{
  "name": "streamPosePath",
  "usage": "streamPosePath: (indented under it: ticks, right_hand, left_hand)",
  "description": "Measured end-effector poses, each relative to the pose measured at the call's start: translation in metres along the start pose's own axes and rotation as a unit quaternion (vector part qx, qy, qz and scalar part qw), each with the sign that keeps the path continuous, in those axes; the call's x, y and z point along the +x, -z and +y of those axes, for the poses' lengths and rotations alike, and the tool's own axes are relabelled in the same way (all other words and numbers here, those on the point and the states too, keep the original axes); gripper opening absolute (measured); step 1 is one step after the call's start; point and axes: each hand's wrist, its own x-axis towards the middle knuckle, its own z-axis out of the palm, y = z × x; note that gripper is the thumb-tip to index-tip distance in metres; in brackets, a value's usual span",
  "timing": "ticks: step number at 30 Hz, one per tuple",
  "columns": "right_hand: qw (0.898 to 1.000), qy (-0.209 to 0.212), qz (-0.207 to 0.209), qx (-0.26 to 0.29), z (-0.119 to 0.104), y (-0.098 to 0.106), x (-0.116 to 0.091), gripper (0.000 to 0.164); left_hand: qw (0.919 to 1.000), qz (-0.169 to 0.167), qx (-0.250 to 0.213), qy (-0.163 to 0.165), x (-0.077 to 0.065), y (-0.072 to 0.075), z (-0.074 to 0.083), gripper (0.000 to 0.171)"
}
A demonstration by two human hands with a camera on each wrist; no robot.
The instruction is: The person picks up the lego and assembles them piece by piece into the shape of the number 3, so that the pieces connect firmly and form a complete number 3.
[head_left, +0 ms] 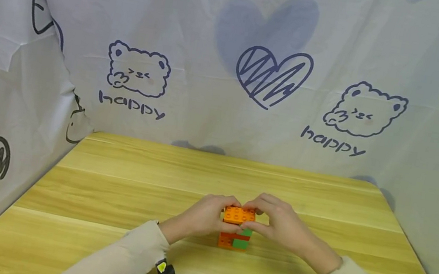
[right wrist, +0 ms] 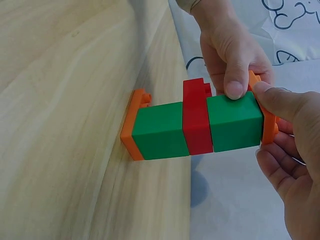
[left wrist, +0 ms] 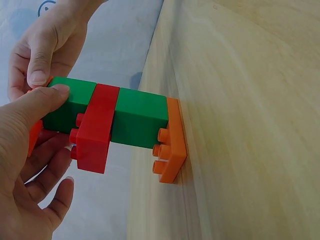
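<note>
A tower of toy building bricks stands upright on the wooden table between both hands. From bottom to top it has an orange base brick (left wrist: 176, 142), a green brick (right wrist: 161, 130), a red brick (right wrist: 196, 117), another green brick (right wrist: 235, 122) and an orange top brick (head_left: 239, 215). My left hand (head_left: 207, 214) grips the upper part from the left, its thumb on the upper green brick and fingers behind. From the right, my right hand (head_left: 285, 223) pinches the top orange brick between thumb and fingers. Studs show on the jutting ends of the red and base bricks.
The wooden table (head_left: 144, 163) runs back to a white curtain (head_left: 205, 120) printed with hearts and bears, which also hangs along both sides. A small black camera is strapped at each wrist, just below the sleeves.
</note>
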Motion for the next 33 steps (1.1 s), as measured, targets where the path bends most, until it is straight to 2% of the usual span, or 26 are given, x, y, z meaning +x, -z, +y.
streamPosePath:
  ticks: [7,16,22,29,33]
  right_hand:
    - [1.0,-0.013,0.009,0.015,0.0,-0.001,-0.002,0.038]
    - [0.998,-0.014,0.039,0.043,0.002,-0.007,-0.005,0.037]
    - [0.998,-0.024,0.041,0.049,0.001,-0.009,-0.007,0.035]
    - [0.997,-0.023,0.057,0.056,0.004,-0.014,-0.008,0.033]
    - [0.995,-0.019,0.078,0.064,0.005,-0.019,-0.011,0.031]
  left_hand:
    - [0.9999,-0.006,0.009,0.002,0.0,0.002,0.002,0.037]
    - [0.995,-0.006,0.098,-0.017,-0.005,0.01,0.007,0.047]
    - [0.9879,0.013,0.14,-0.065,-0.011,0.017,0.009,0.046]
    - [0.9681,0.061,0.196,-0.143,-0.016,0.019,0.007,0.041]
    - [0.9626,0.081,0.194,-0.171,-0.016,0.016,0.004,0.037]
